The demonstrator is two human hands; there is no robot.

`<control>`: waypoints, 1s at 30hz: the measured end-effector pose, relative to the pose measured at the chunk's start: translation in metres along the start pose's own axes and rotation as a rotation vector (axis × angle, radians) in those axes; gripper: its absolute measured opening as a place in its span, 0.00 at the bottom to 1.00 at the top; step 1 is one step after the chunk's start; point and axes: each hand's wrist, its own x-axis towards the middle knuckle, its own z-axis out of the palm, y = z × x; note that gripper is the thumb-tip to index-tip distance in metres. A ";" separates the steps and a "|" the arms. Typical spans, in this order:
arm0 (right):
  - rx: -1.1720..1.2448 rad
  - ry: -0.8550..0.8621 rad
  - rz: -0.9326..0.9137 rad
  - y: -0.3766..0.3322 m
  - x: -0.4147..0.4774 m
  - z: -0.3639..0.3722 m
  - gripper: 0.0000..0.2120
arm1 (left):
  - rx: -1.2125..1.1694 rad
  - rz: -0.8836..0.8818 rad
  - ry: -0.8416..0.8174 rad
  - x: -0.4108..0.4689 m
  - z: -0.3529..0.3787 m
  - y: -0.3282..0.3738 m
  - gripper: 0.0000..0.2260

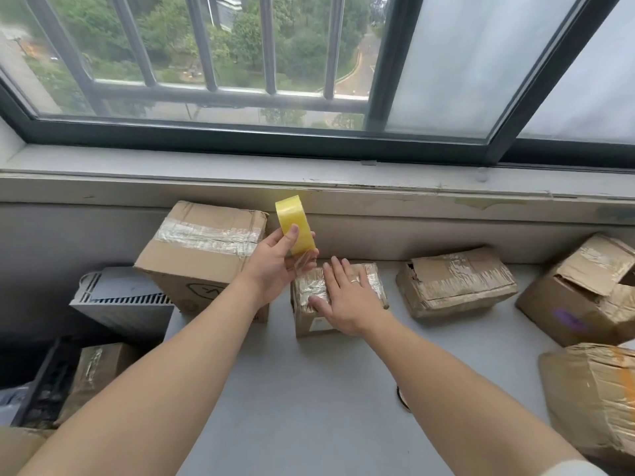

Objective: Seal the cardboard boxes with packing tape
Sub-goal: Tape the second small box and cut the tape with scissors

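Observation:
A yellow roll of packing tape (295, 224) is held upright in my left hand (275, 266), thumb on its outer face, above the far left corner of a small cardboard box (311, 317). A clear strip of tape runs from the roll down to that box. My right hand (347, 297) lies flat with straight fingers on the box's taped top, pressing it down. The box stands on a grey table (309, 407) below a window.
A larger taped box (202, 249) stands just left of the small one. To the right lie a crushed taped box (457, 283), an opened box (584, 290) and another taped box (594, 400). A grey slotted device (120, 300) and one more box (99, 369) sit lower left.

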 end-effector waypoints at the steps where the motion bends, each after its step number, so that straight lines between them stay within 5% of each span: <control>1: 0.001 -0.009 0.001 0.001 0.001 -0.001 0.41 | 0.003 -0.002 0.000 0.000 0.000 0.000 0.10; 4: -0.026 0.008 -0.030 0.005 0.005 -0.016 0.41 | 0.002 0.008 0.000 0.002 -0.002 0.000 0.12; 7: -0.086 0.226 -0.135 0.001 0.000 -0.019 0.40 | -0.005 0.019 0.005 0.004 -0.006 0.001 0.14; 10: -0.109 0.102 -0.236 -0.005 -0.015 0.005 0.44 | -0.021 0.028 0.020 0.003 -0.007 0.003 0.14; 15: -0.134 -0.020 -0.154 -0.009 -0.012 0.006 0.42 | 0.027 0.024 0.011 0.002 -0.008 0.001 0.14; 18: -0.169 0.019 -0.174 -0.015 -0.016 0.007 0.40 | 0.009 0.030 0.017 0.001 -0.007 0.001 0.13; 22: -0.151 0.199 -0.272 -0.019 -0.022 0.031 0.26 | 0.026 0.024 0.008 -0.003 -0.006 -0.002 0.13; 26: -0.067 0.191 -0.287 -0.019 -0.024 0.029 0.40 | 0.038 0.022 0.003 -0.007 -0.003 -0.005 0.12; 30: -0.078 0.223 -0.260 -0.013 -0.027 0.022 0.30 | 0.051 0.014 0.002 -0.011 0.002 -0.005 0.14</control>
